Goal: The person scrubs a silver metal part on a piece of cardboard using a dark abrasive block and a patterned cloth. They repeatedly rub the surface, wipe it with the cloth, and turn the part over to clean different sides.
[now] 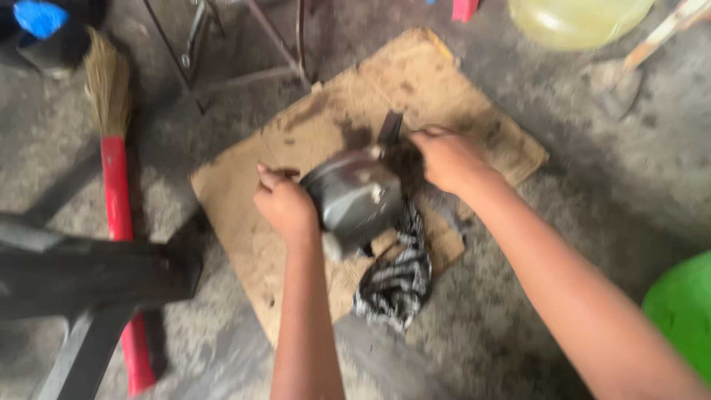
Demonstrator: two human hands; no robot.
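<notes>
A rounded grey metal part point(355, 198) sits on a sheet of brown cardboard point(415, 70) laid on the concrete floor. My left hand point(285, 204) grips the part's left side. At the part's upper right, my right hand point(448, 159) is closed by a dark strap or handle point(390, 127) that sticks up there; blur hides whether it holds it. A black-and-white patterned rag point(396, 278) lies just below the part, partly under it. The whole picture is motion-blurred.
A broom with a red handle point(115, 200) lies at the left beside a dark stool or bench point(81, 278). Metal legs point(244, 44) stand at the top, a yellowish container point(578, 18) at top right, a green tub point(685, 307) at the right edge.
</notes>
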